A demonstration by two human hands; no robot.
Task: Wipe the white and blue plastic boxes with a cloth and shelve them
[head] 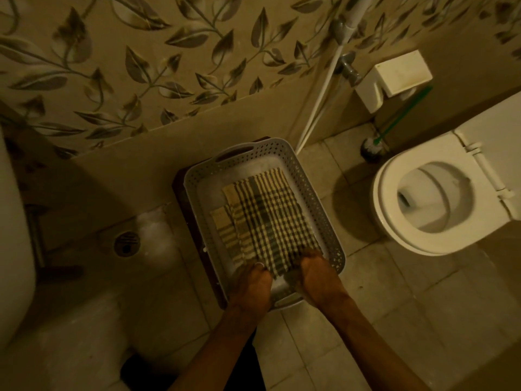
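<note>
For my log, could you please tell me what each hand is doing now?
Left hand: grips the checked cloth.
Right hand: grips the same cloth.

Dim yellowish light falls on a beige tiled wall (146, 60) patterned with grey leaves. The pale square-tiled floor (394, 311) carries a white ceramic toilet (389, 221), a green-handled toilet brush (399, 119) in the corner and a round metal floor drain (127, 244).

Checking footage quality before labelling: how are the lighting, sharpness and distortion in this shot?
Head view: dim, yellowish light; left hand and right hand, holding the checked cloth in the white box, look soft; toilet throws a shadow on the floor; wide-angle bends the wall.
</note>
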